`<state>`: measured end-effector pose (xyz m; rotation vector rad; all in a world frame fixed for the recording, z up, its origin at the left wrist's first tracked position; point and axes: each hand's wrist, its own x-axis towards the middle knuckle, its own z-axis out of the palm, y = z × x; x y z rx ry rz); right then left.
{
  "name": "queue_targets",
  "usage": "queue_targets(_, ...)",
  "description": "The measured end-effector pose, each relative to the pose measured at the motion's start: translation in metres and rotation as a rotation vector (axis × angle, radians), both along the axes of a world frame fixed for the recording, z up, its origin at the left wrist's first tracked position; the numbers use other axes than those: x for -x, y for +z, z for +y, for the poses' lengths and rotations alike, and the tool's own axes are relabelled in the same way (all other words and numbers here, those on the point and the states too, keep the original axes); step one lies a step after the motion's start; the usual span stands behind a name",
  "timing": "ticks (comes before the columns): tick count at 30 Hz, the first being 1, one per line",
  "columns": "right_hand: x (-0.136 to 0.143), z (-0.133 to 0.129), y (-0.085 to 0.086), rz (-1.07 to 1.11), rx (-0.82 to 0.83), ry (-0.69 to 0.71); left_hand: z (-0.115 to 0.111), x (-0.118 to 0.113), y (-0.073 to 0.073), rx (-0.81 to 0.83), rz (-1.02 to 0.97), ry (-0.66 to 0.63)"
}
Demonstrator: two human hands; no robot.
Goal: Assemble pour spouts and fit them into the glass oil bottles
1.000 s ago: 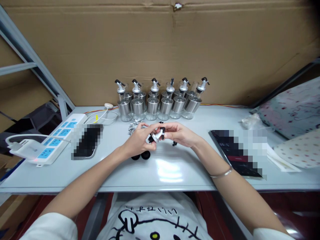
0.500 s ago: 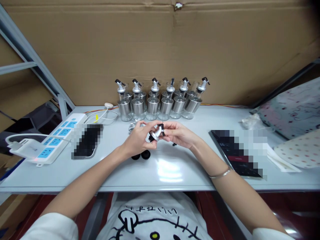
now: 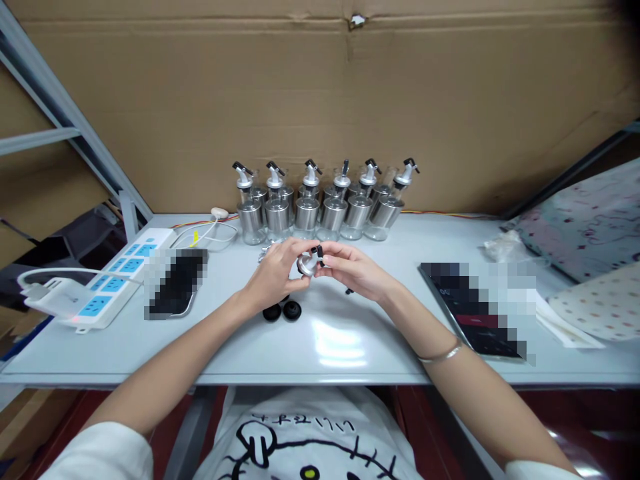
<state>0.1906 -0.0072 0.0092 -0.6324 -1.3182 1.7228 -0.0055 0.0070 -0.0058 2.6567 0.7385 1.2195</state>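
Observation:
Between both hands is a silver pour spout (image 3: 307,265) with a black flip lever, held above the table. My left hand (image 3: 273,275) is closed around its round base. The fingers of my right hand (image 3: 356,268) pinch the black lever at the tip. Black round rubber rings (image 3: 292,309) lie on the table below my left hand. A small black part (image 3: 349,291) rests under my right wrist. Silver pieces (image 3: 264,252) show partly behind my left hand, mostly hidden by it.
At the back stand rows of glass bottles with steel sleeves (image 3: 306,217), the front ones topped with pour spouts. On the left are a power strip (image 3: 113,280) and a phone (image 3: 177,283). A tablet (image 3: 470,310) and plastic wrap (image 3: 503,247) lie on the right.
The spout has turned slightly in my hands, its base now facing more toward me. It has shifted a little left and up. Both hands keep their hold.

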Motion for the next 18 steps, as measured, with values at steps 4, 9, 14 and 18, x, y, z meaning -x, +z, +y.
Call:
queue_targets(4, -0.001, -0.001, 0.001, 0.018, -0.001, 0.051, -0.004, -0.003, 0.003, 0.036, -0.048, -0.033)
queue_targets(9, 0.003, -0.003, 0.001, 0.036, 0.079, 0.075, -0.004, -0.005, 0.005, 0.141, -0.061, -0.047)
queue_targets(14, 0.007, -0.003, -0.001, 0.002, 0.139, 0.059, -0.006, -0.004, 0.005, 0.255, -0.019, -0.001)
queue_targets(18, 0.007, -0.001, -0.002, -0.087, 0.106, -0.022, -0.006, -0.001, 0.011, 0.283, -0.002, 0.035)
